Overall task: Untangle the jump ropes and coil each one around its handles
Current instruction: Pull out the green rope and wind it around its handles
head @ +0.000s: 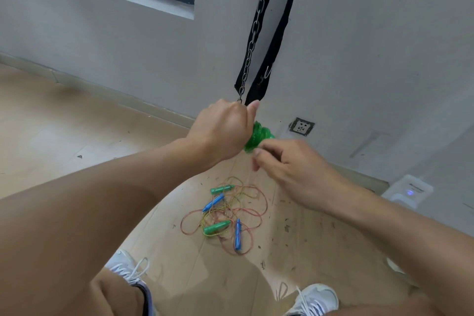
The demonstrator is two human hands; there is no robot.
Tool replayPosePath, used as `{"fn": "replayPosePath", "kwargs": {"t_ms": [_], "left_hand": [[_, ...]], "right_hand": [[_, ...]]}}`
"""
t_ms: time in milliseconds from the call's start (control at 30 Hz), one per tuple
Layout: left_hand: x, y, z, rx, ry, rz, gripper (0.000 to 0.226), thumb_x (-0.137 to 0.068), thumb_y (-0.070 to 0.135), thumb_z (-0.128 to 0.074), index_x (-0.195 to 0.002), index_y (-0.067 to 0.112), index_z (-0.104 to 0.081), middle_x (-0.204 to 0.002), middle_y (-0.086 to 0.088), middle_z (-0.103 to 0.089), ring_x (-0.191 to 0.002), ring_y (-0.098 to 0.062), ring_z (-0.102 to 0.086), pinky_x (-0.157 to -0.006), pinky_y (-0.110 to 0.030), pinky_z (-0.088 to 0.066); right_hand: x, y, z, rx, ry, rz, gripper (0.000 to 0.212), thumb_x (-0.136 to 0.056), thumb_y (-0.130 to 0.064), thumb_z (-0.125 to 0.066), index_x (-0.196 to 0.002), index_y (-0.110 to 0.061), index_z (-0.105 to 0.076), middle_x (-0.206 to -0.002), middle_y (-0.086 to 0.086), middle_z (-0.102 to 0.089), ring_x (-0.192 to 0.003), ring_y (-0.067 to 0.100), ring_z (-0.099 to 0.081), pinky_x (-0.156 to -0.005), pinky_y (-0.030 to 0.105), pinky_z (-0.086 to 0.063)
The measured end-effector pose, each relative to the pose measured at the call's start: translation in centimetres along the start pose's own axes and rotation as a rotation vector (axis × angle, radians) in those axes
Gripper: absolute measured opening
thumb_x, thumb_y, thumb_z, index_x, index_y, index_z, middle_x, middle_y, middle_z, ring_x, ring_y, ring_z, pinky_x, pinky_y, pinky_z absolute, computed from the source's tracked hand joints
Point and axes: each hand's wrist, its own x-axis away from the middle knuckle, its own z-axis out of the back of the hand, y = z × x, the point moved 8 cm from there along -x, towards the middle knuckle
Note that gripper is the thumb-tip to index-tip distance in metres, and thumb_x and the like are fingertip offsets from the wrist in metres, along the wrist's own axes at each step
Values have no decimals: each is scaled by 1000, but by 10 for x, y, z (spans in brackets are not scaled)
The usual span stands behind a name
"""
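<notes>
Head view: left hand (223,129) apparently round green coil (257,137).

Pale wooden floor (77,141), tangled jump ropes (225,215) with green and blue handles, white shoes (318,300)

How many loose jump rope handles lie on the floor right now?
4: upper green plastic handle, upper blue plastic handle, lower green handle, lower blue handle. Others may be hidden in the held green coil.

the left hand (223,131) grips the coiled jump rope (256,139) up in front, the right hand (289,164) just right of it, fingers at the coil. below them a tangle of jump ropes (225,215) lies on the floor (77,136), ahead of two shoes (318,299). behind, a chain (256,28) and strap (277,33) hang on the wall, a wall socket (301,126) to their right.
</notes>
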Motion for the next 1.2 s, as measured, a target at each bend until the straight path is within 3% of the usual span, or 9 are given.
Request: {"fn": "replayPosePath", "kwargs": {"t_ms": [200,333,467,633,800,933,1000,1100,1200], "left_hand": [[3,13,-4,81,-119,-95,64,-107,47,-28,-53,14,-38,-50,-3,-43,-45,-23,-41,-52,-33,-28],[8,20,-3,199,-196,-178,67,-103,54,-30,-52,12,-35,-46,0,-37,-40,-14,-32,-45,-26,-27],[14,24,-3,363,-229,-230,68,-93,66,-37,-52,12,-37,-46,5,-31,-42,-11,-28,-43,-22,-23],[17,19,3,415,-188,-243,63,-74,72,-61,-52,16,-40,-48,8,-33,-45,-7,-29,-43,-21,-23],[15,-1,-2,547,-125,-83,58,-86,48,-68,-58,2,-48,-50,-3,-42,-46,-15,-39,-46,-28,-31],[12,-18,-5,569,-27,87,56,-90,49,-63,-58,5,-50,-51,-3,-46,-48,-31,-49,-49,-30,-37],[10,-25,-6,590,15,167,56,-93,48,-61,-59,4,-51,-50,-5,-49,-46,-27,-49,-48,-30,-37],[11,-27,-9,604,26,234,53,-94,49,-59,-60,8,-55,-50,-3,-54,-45,-16,-49,-46,-28,-38],[13,-29,-13,694,-20,338,59,-96,51,-54,-80,-5,-63,-56,-6,-57,-43,-12,-47,-43,-22,-40]], "right_hand": [[-2,8,46,-13,185,91,41,-95,-45,-63,-70,-13,-56,-53,-11,-43,-49,6,-36,-49,19,-29],[-7,22,51,-222,190,50,45,-84,-53,-65,-74,-9,-62,-53,-10,-42,-49,6,-33,-48,17,-29],[-11,35,46,-385,147,-9,53,-76,-57,-66,-80,-4,-63,-56,1,-45,-50,21,-37,-47,28,-33],[-15,54,30,-591,60,-111,33,-87,-42,-64,-94,-11,-72,-65,9,-42,-55,15,-39,-53,29,-39],[-14,71,13,-665,57,-202,26,-97,-28,-62,-108,-6,-71,-76,12,-57,-53,12,-44,-51,21,-39],[-17,63,0,-671,44,-160,21,-100,-20,-60,-87,-24,-77,-66,-1,-59,-51,12,-42,-50,22,-35],[-19,59,1,-662,74,-138,23,-99,-20,-62,-86,-30,-77,-70,2,-60,-52,13,-43,-50,22,-37],[-18,53,9,-571,180,-92,15,-98,-20,-64,-104,-22,-78,-68,-1,-66,-50,9,-47,-52,20,-41],[-12,51,24,-548,370,-65,20,-93,-18,-71,-112,-18,-76,-74,-4,-76,-55,6,-59,-57,19,-50]]}}
